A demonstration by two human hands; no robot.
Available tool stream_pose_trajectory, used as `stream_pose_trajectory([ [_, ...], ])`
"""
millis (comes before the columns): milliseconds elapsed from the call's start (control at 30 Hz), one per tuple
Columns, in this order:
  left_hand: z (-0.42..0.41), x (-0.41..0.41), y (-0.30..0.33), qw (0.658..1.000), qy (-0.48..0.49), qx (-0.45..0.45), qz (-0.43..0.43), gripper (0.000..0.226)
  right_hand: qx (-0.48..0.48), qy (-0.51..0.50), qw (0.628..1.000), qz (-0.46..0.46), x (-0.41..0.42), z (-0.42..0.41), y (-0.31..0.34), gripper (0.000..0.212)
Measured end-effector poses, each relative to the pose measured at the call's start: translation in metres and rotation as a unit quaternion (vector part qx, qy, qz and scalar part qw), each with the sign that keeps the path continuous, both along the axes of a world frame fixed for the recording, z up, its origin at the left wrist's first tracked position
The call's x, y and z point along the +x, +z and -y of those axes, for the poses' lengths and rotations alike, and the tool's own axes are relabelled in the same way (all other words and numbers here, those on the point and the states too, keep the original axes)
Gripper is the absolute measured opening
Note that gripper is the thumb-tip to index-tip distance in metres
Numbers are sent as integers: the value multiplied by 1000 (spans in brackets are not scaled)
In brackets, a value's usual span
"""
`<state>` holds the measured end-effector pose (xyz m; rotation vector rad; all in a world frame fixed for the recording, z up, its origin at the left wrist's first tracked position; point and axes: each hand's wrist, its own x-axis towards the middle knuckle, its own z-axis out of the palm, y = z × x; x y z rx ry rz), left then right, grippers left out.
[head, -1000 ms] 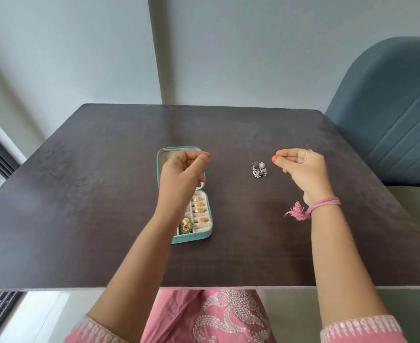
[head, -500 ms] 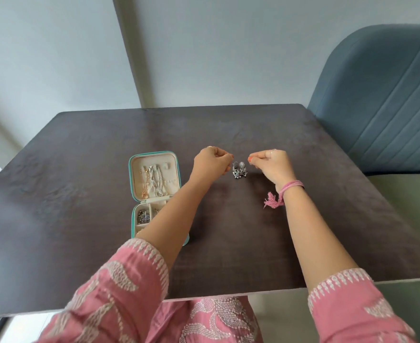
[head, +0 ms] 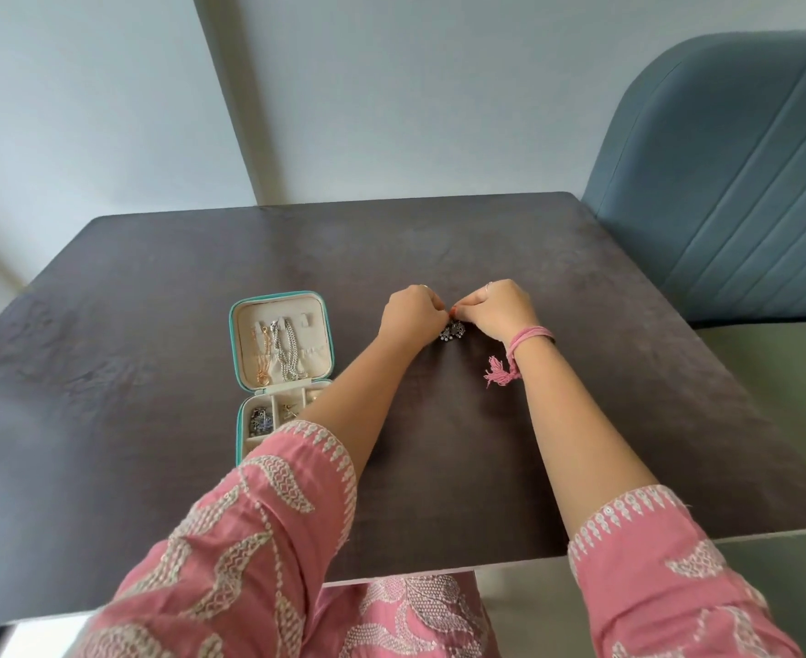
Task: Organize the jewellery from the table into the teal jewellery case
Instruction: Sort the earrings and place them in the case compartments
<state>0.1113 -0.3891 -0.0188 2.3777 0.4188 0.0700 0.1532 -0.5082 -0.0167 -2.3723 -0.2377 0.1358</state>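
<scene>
Both hands are meeting over a small silver earring cluster point(head: 453, 331) that is lying on the dark table point(head: 629, 372), to the right of the teal jewellery case point(head: 279, 372). The left hand point(head: 412, 318) is curling its fingers inward, with the fingertips at the cluster's left edge. The right hand point(head: 503, 311) is also curling, with an orange-painted thumbnail pressing close at the cluster's upper edge. Both appear to be pinching the piece, though the fingertips themselves are hidden, so a firm hold cannot be confirmed. A pink thread band with a tassel point(head: 500, 372) is circling the right wrist and trailing toward the table, just right of the cluster.

The case is lying open and well apart from the cluster, on its left. Its lid is resting flat at the far end, with gold and silver chains point(head: 277, 351) lying against the cream lining. The near tray is divided into small compartments, some already holding pieces, and the left forearm is covering its right side.

The step in hand seems to be lifting this last loose piece. To do it well, the person is best pinching it by its solid body rather than the dangling beads, lifting straight up so nothing drags, then carrying it left and lowering it into a free compartment. The tassel might snag the beads, so keeping that wrist raised is wise.
</scene>
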Motion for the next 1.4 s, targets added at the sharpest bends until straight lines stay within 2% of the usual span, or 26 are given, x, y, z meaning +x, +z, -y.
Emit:
stream_pose_trajectory([
  [133, -1, -1, 0, 1000, 0, -7, 8, 16, 16, 16, 1000, -7, 0, 4, -5, 14],
  [300, -6, -10, 6, 990, 17, -134, 37, 10, 184, 26, 980, -71, -6, 14, -10, 9],
  [433, -10, -24, 17, 978, 12, -193, 78, 12, 270, 31, 959, -82, -21, 17, 2, 12],
  [633, -20, -50, 47, 952, 3, -271, 146, 17, 333, 35, 942, -29, -44, 18, 30, 18],
  [900, -40, -91, 83, 938, -3, -270, 217, 18, 372, 67, 926, 6, -73, 13, 64, 14],
  [1100, -53, -117, 93, 937, -8, -261, 232, 3, 396, 70, 915, 34, -89, 2, 72, 11],
  [1400, -75, -152, 92, 931, -11, -282, 230, 6, 426, 92, 900, 24, -112, -14, 77, 10],
])
